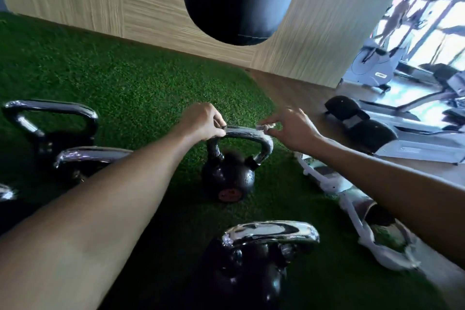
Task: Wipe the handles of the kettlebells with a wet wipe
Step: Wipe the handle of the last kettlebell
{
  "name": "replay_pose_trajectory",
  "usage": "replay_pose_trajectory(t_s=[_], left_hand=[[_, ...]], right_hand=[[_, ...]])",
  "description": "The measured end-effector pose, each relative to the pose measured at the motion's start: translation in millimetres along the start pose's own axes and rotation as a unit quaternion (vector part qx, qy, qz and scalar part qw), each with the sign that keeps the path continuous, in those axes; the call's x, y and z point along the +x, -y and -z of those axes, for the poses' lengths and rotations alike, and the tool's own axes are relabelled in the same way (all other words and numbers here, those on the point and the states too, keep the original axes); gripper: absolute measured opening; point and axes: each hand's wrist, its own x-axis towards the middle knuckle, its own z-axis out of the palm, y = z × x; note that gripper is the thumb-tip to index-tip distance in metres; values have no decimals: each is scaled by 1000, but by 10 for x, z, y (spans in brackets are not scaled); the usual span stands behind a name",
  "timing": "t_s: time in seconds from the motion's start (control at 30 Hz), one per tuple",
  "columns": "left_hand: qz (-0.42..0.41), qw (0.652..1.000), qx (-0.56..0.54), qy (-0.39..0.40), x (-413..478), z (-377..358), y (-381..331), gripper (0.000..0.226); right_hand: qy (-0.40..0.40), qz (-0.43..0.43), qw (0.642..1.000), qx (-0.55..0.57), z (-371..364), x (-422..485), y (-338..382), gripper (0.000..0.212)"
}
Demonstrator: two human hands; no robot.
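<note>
Left edge of frame: left kettlebell [50,118], chrome grip, upright on turf [141,88].
Just right of it: second kettlebell [93,156], partly behind left forearm.
Centre: left hand [201,122], fingers curled round left end of handle [241,133] of centre kettlebell [227,176]; black, upright on turf.
Upper centre: black bag [241,0], hanging.
Bottom centre: near kettlebell [269,234], untouched.
Right of centre: wipe [266,127] on handle's right end, pinched by right hand [293,132].
Upper right: treadmills [427,98], blurred.
</note>
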Motion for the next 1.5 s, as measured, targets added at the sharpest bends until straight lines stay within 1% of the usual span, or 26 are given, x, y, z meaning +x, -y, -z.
replay_pose_trajectory(t_s=[0.13, 0.23, 0.33, 0.4, 0.5, 0.6, 0.77, 0.87, 1.0, 1.07, 1.13, 1.2, 1.27, 1.33, 1.4, 1.5], left_hand=[[-33, 996, 57, 58, 132, 60, 13, 25], [-53, 991, 79, 92, 212, 106, 23, 23], [-51, 984, 117, 124, 301, 163, -19, 25], [-35, 983, 115, 138, 346, 180, -39, 26], [-24, 986, 100, 131, 350, 173, -79, 29], [-28, 985, 119, 123, 340, 162, -105, 29], [19, 986, 99, 135, 293, 192, -175, 29], [37, 978, 134, 155, 335, 225, -292, 26], [55, 964, 170, 195, 435, 263, -452, 26], [70, 967, 162, 182, 406, 245, -442, 26], [96, 974, 134, 158, 339, 221, -404, 24], [121, 977, 107, 137, 258, 189, -368, 23], [133, 980, 93, 114, 195, 149, -358, 22], [136, 982, 92, 89, 142, 110, -366, 22], [135, 983, 107, 64, 84, 61, -378, 23], [136, 983, 112, 58, 80, 51, -435, 22]], right_hand=[[21, 31, 999, -9, -27, 309, 64, 24], [5, 69, 997, 16, -161, 492, 106, 27], [-1, 94, 995, 34, -328, 565, 70, 28], [22, 104, 993, 54, -407, 545, 16, 28], [61, 119, 989, 70, -488, 491, -155, 33], [59, 137, 987, 68, -537, 443, -273, 41], [15, 137, 982, 133, -646, 521, -250, 30], [10, 130, 982, 133, -641, 567, -316, 19], [-29, 118, 980, 160, -618, 407, -666, 14], [-40, 117, 975, 182, -638, 374, -747, 15], [-44, 120, 975, 183, -668, 406, -670, 15], [-26, 127, 975, 179, -677, 446, -507, 11], [-17, 122, 977, 176, -687, 439, -421, 13], [-34, 101, 979, 177, -712, 371, -509, 14], [-71, 70, 976, 193, -796, 251, -747, 13], [-100, 41, 972, 208, -896, 108, -972, 21]])
